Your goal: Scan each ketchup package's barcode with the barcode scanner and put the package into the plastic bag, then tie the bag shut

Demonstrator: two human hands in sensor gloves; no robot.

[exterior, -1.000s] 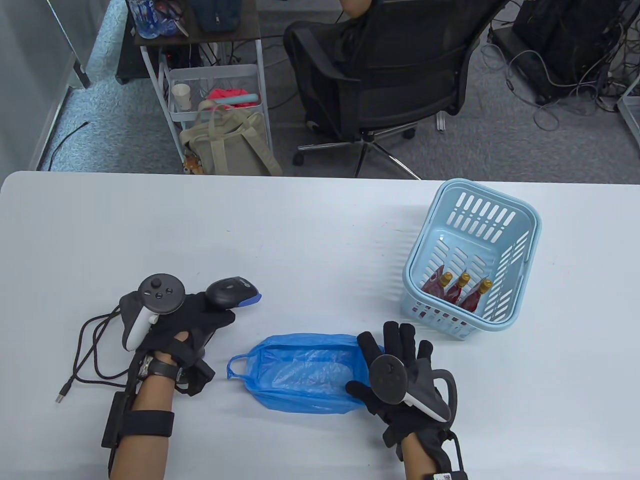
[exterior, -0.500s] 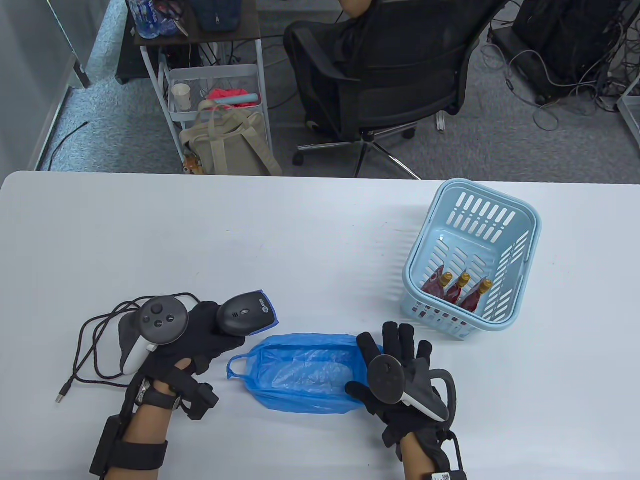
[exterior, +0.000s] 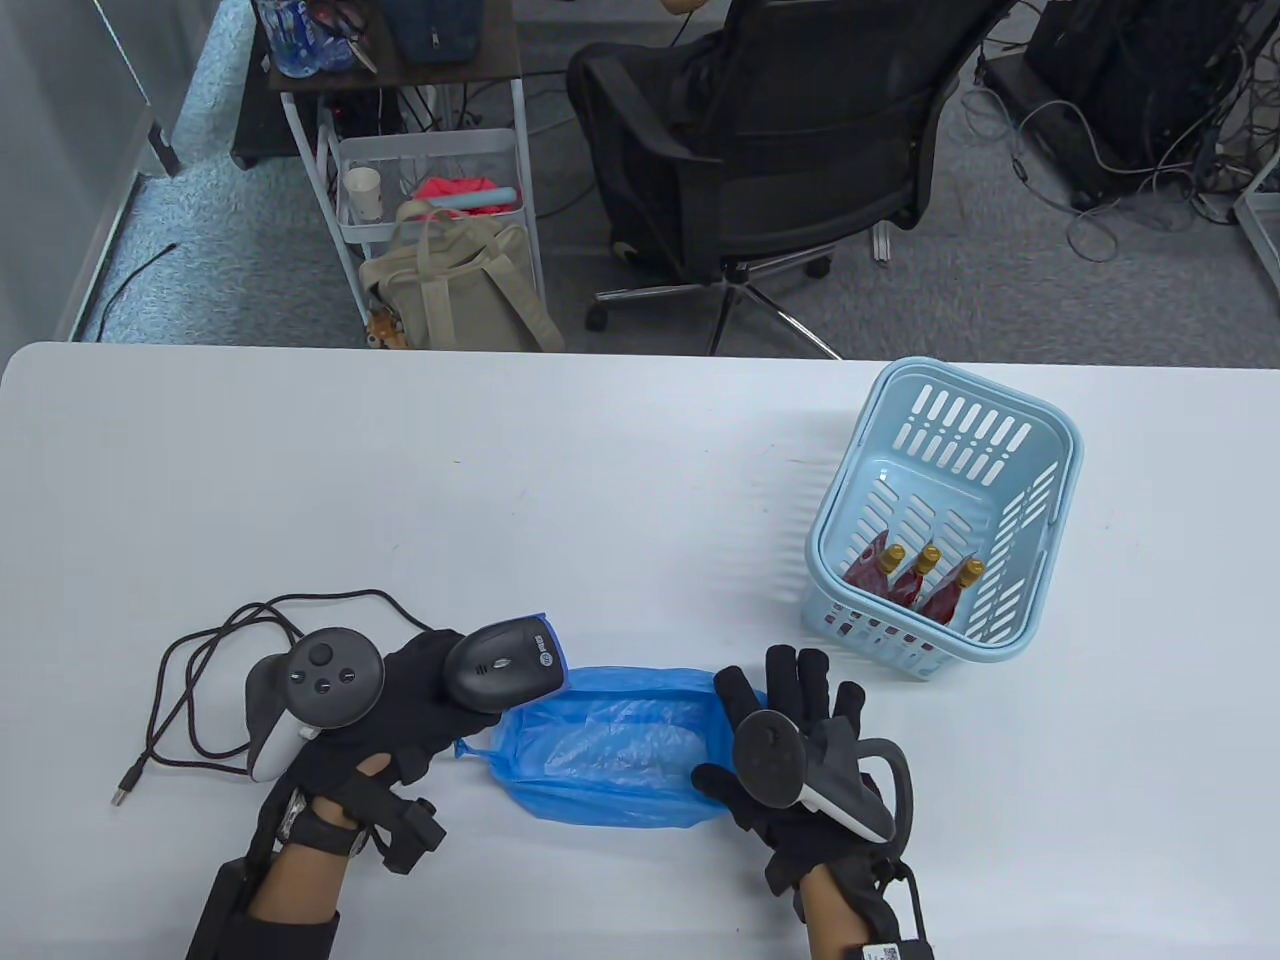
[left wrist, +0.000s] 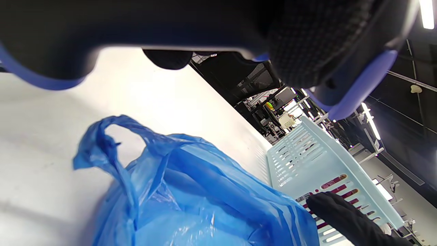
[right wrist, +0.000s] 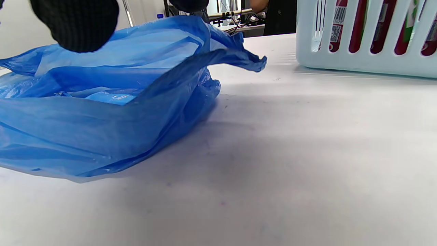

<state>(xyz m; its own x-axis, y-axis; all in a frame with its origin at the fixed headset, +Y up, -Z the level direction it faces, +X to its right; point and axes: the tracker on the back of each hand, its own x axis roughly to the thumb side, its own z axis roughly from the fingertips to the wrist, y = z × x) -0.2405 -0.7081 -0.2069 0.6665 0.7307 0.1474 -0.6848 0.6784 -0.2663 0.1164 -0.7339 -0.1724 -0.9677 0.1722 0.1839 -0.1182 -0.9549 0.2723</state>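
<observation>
- My left hand [exterior: 400,690] has its fingers curled round the barcode scanner [exterior: 505,672], gripping it; the scanner head sits just past my fingertips, over the near-left corner of the plastic bag [exterior: 610,745].
- My right hand [exterior: 800,745] lies flat, fingers straight and holding nothing, its fingertips resting on the right end of the bag, pinning it to the table [exterior: 600,480].
- The bag lies between my two hands, slack and flat, one handle loop [left wrist: 112,136] sticking out just under my left fingers.
- The ketchup packages [exterior: 915,580], three of them, stand in the blue basket [exterior: 950,510] beyond my right fingertips, near but apart from them. None is scanned or bagged yet, as I judge it.
- The scanner cable [exterior: 220,640] trails in loops behind my left wrist.
- Risks I see: the cable could snag or drag as I swing the scanner toward a package, pulling my aim off the barcode.
- Once I lift my right hand to fetch a package, the light bag may shift or its mouth may collapse, making loading fiddly.
- Reaching into the basket could tip the light basket or knock the other packages over.
</observation>
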